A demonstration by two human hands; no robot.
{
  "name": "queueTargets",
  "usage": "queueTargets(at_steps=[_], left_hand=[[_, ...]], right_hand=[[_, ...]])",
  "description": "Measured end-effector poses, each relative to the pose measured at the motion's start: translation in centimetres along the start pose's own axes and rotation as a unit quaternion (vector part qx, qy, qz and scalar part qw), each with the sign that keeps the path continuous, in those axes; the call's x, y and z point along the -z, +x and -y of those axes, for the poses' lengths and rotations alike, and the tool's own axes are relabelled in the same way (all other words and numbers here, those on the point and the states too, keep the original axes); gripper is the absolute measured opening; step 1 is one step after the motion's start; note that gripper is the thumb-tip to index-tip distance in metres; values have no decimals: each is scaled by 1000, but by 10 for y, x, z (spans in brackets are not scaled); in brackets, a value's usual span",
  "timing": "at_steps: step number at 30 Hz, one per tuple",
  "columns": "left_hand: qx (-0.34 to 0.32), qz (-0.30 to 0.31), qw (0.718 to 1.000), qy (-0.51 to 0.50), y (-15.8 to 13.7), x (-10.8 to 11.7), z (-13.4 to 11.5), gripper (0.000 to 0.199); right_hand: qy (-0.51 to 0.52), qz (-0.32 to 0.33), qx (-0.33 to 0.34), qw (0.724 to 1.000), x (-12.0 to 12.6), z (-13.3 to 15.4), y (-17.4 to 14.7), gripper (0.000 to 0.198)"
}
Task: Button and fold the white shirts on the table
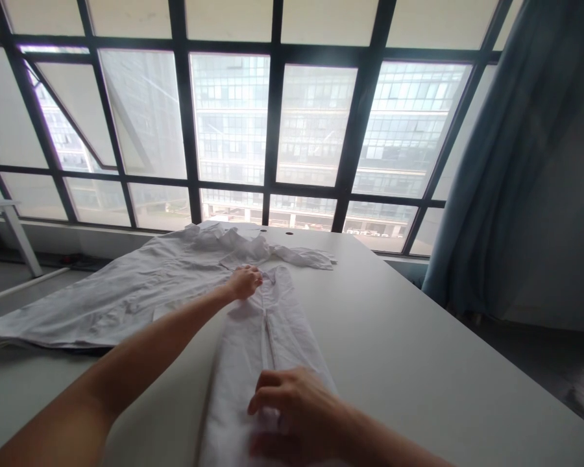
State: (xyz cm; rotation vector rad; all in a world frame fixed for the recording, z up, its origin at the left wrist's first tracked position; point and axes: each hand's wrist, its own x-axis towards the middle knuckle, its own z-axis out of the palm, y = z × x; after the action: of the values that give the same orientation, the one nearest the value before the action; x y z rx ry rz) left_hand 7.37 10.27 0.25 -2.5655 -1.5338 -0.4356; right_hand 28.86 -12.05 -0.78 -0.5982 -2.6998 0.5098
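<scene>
A folded white shirt lies lengthwise on the table in front of me, its collar at the far end and its button strip running down the middle. At the collar's left side, my left hand has its fingers closed on the cloth. Nearer to me, my right hand is over the lower part of the same shirt, fingers bent and thumb apart from them. Some blur covers its lower fingers, and whether they touch the cloth is unclear. Spread out to the left is another white garment, rumpled at its far end.
Everything lies on a white table whose right edge runs diagonally. Large dark-framed windows stand behind it. A blue curtain hangs at the right, and part of another white table shows at the left.
</scene>
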Motion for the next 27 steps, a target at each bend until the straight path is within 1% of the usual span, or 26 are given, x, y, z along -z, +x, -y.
queueTargets(at_steps=[2,5,8,12,15,17,22,27], left_hand=[[31,-4,999,7,12,4,26,23],[53,10,999,-2,26,7,60,21],[49,31,998,-23,36,5,77,19],[28,60,996,-56,49,-6,76,25],[29,69,995,-69,59,-13,73,17],[50,56,995,-70,65,-13,76,11],[119,16,991,-50,65,-11,87,12],[136,-14,990,-21,52,-9,79,12]], right_hand=[[-38,37,29,998,-14,-9,3,32],[-83,78,43,993,-26,-20,7,23],[-93,80,53,991,-31,-26,9,22],[-92,72,66,991,-34,-29,11,26],[-87,69,70,991,-37,-31,11,26],[-83,70,68,992,-39,-32,11,26],[-83,94,59,990,-39,-31,12,25],[-89,108,58,988,-33,-27,15,23]])
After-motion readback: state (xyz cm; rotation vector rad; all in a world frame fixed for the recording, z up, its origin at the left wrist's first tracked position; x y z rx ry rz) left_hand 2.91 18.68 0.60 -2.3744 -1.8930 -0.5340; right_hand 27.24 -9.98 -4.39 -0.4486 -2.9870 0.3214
